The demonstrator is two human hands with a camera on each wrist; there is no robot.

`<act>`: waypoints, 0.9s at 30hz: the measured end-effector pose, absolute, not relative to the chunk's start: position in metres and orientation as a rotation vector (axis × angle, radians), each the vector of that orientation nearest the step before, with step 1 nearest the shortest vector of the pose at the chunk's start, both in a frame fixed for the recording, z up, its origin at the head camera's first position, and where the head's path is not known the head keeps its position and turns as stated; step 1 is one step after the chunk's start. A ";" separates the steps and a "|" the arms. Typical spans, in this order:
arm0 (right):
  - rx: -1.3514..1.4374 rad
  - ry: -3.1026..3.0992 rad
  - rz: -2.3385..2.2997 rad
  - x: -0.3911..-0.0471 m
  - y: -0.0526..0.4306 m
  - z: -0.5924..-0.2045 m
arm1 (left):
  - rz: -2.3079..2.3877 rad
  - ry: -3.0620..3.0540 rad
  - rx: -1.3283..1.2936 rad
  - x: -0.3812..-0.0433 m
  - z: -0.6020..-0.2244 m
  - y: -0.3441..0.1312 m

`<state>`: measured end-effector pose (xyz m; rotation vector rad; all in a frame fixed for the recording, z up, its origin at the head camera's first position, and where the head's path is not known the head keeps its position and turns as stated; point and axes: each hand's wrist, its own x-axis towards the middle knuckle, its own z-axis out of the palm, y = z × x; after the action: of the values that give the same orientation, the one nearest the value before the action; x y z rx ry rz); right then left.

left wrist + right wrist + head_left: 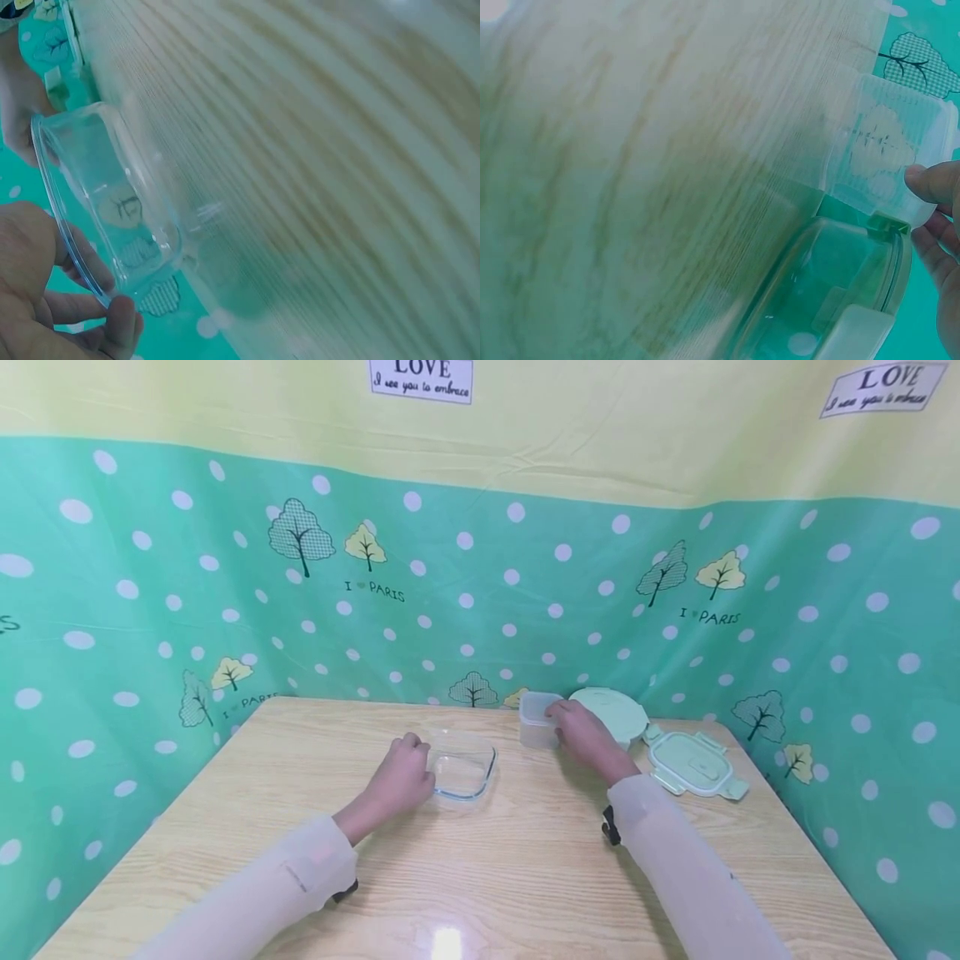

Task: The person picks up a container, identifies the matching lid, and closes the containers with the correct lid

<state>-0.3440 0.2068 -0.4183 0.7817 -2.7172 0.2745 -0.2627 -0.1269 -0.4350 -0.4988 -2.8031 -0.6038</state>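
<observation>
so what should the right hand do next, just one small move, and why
The right hand should probably let go of the translucent plastic box and reach for the loose green clip lid: the box seems upright on the table, while the rectangular glass container gripped by the left hand is uncovered, and that lid's rounded outline looks like a match.

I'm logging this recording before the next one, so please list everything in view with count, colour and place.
Glass dish: one, clear, beside the left hand
Plastic box: one, cloudy clear, left of the lidded bowl
Lidded bowl: one, clear with pale green lid, near the back edge
Loose lid: one, pale green, table's right side
Table: one, light wood, below everything
Printed cloth: green and yellow, behind the table
Sleeves: two, whitish, lower left and right
Left hand: one, bare, pinching the dish's rim
Right hand: one, bare, gripping the box
</observation>
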 end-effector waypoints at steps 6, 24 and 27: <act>0.781 -2.719 0.284 -0.344 0.206 -0.418 | -0.620 -2.808 -0.459 -0.259 -0.436 -0.115; 0.781 -2.693 0.264 -0.347 0.209 -0.421 | -0.745 -2.799 -0.398 -0.245 -0.429 -0.087; 0.788 -2.687 0.261 -0.348 0.210 -0.422 | -0.824 -2.785 -0.390 -0.247 -0.426 -0.090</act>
<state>-0.3476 0.2095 -0.4218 0.7877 -2.6873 0.2613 -0.2470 -0.0898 -0.4259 -0.3895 -2.7851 -0.8244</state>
